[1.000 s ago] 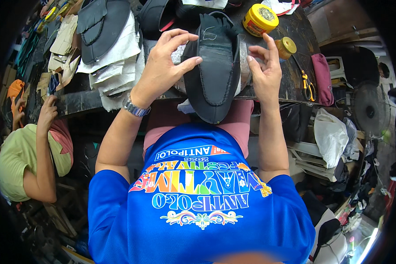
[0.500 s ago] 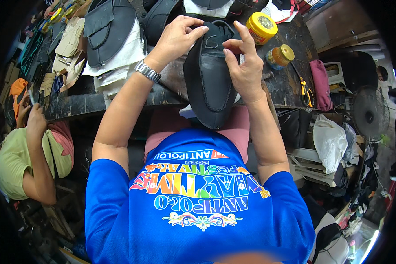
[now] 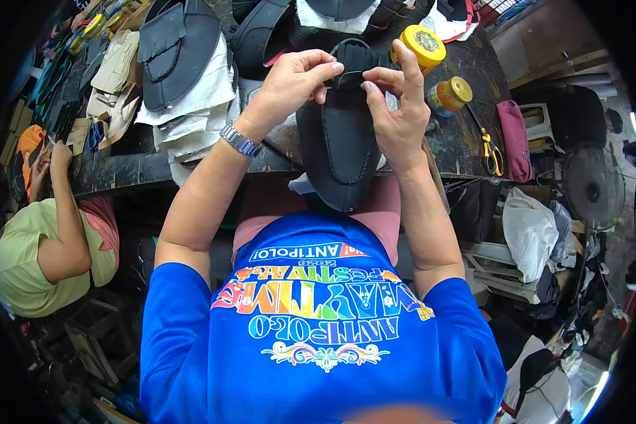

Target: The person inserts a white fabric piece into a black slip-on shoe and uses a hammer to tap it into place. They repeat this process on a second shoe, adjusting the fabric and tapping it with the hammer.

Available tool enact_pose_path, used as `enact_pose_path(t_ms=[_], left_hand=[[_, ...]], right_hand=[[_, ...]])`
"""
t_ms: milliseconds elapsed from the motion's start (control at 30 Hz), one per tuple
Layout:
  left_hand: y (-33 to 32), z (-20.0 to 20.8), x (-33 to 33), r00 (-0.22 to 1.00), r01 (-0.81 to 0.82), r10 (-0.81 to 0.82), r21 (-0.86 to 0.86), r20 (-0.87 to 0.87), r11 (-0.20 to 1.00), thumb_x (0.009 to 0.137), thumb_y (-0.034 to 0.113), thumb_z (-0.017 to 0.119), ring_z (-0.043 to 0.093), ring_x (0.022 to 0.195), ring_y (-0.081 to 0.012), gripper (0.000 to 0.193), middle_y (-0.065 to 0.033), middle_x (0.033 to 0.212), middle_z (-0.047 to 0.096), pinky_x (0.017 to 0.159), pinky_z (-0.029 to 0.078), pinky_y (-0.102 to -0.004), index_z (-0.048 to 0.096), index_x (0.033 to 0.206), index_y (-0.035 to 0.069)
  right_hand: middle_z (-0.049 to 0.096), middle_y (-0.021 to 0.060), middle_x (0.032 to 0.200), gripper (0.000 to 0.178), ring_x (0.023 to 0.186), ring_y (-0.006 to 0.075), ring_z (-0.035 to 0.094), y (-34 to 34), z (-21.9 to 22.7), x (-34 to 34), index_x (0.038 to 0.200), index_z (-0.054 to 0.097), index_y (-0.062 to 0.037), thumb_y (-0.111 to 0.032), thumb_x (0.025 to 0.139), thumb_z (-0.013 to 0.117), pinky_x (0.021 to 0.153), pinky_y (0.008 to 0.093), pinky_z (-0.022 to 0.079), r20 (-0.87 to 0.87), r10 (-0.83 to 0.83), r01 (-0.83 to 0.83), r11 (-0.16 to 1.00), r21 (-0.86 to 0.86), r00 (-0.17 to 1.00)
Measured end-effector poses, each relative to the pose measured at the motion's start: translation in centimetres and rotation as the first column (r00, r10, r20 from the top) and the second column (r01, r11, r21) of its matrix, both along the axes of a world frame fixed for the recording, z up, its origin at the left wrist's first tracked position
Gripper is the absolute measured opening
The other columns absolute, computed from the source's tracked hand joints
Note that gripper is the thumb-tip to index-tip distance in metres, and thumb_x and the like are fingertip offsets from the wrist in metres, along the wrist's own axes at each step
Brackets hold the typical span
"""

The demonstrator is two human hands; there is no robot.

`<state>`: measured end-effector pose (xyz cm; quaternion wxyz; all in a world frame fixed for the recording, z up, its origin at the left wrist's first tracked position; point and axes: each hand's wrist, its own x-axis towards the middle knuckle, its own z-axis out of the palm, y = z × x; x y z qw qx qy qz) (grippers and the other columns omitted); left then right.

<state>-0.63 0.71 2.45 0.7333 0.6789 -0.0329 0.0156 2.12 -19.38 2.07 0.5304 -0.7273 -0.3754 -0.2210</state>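
A black moccasin-style shoe (image 3: 340,152) with a stitched toe seam points toward me, its toe past the table edge over my lap. Pleated black fringe (image 3: 357,53) covers its instep. Just over that fringe, my left hand (image 3: 290,85) is closed in a pinch, thumb against index finger. Opposite it, my right hand (image 3: 401,127) pinches with thumb and a finger while its index finger points up. A thin thread (image 3: 351,73) runs between the two pinches; its ends are hidden by my fingers.
On the dark table (image 3: 466,145) stand a yellow tub (image 3: 422,48) and a gold-lidded jar (image 3: 451,96). Yellow-handled scissors (image 3: 490,152) and a maroon pouch (image 3: 514,138) lie rightward. Black shoe uppers (image 3: 184,56) rest on white cloth at left. Another person (image 3: 46,247) works far left.
Both hands have come closer together over the fringe, and the left has moved slightly down and right. The thread now spans between them. At left, the other person's hands have lowered.
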Motion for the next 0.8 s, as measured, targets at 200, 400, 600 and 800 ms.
enact_pose_path(t_ms=[200,400,600,800], left_hand=[[-0.5,0.2,-0.2,0.999,-0.003,0.003,0.005,-0.034,1.0,0.1,0.026,0.07,0.06,0.064,-0.0015,0.021,0.0053,0.075,0.063,0.055,0.041,-0.0159,0.073,0.108,0.006],[-0.9,0.8,-0.5,1.0,-0.001,0.001,0.129,0.0,0.992,0.1,0.027,0.068,0.063,0.068,-0.004,0.025,0.0022,0.082,0.069,0.061,0.046,-0.0198,0.076,0.105,0.003],[-0.8,1.5,-0.6,0.998,-0.007,0.018,0.171,-0.062,0.985,0.099,0.025,0.069,0.063,0.068,-0.0056,0.025,0.0002,0.081,0.069,0.062,0.047,-0.0209,0.076,0.102,0.002],[-1.0,1.0,-0.3,0.994,-0.055,0.06,0.06,-0.086,0.997,0.097,0.025,0.071,0.061,0.064,-0.0056,0.023,0.0007,0.082,0.067,0.061,0.047,-0.0207,0.076,0.099,0.003]], right_hand=[[0.073,0.0129,0.093,0.067,0.082,0.0227,0.075,0.3,0.6,1.2,0.149,0.053,-0.0124,0.007,0.087,0.07,0.074,0.0326,0.06,0.271,0.014,0.003,0.998,-0.059,0.963],[0.072,0.0105,0.09,0.075,0.074,0.0238,0.07,0.3,1.5,1.6,0.151,0.052,-0.0139,0.009,0.081,0.071,0.069,0.035,0.058,0.335,0.067,0.005,0.978,-0.209,0.94],[0.068,0.0096,0.086,0.077,0.07,0.023,0.063,0.3,2.4,1.9,0.149,0.054,-0.0126,0.014,0.078,0.067,0.067,0.0345,0.055,0.494,0.17,0.019,0.935,-0.354,0.852],[0.068,0.0084,0.093,0.079,0.076,0.0259,0.06,1.1,1.7,2.2,0.145,0.055,-0.0106,0.014,0.071,0.066,0.07,0.0356,0.054,0.384,0.104,-0.001,0.966,-0.258,0.918]])
